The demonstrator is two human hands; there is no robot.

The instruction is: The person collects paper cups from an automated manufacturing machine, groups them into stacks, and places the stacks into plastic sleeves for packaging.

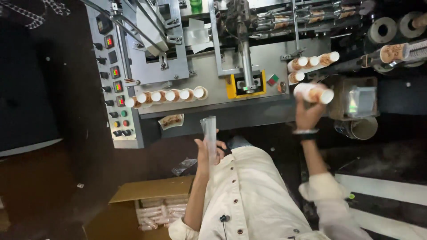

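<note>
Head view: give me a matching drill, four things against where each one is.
1. stack of paper cups
2. clear plastic sleeve
3. row of cups
4. cardboard box

A. on the machine ledge beside the control panel
B. on the floor, lower left
C. in the right hand
D. in the left hand

Pairs: 1-C, 2-D, 3-A, 4-B

- Machine [209, 84] – brushed grey metal, matt.
- Sleeve [210, 133] in the left hand [205, 149] – clear, glossy plastic film.
- Stack of cups [313, 94] in the right hand [308, 116] – smooth printed paper.
- Box [149, 190] – matt brown cardboard.
- Shirt [253, 195] – soft cream cloth.
</note>
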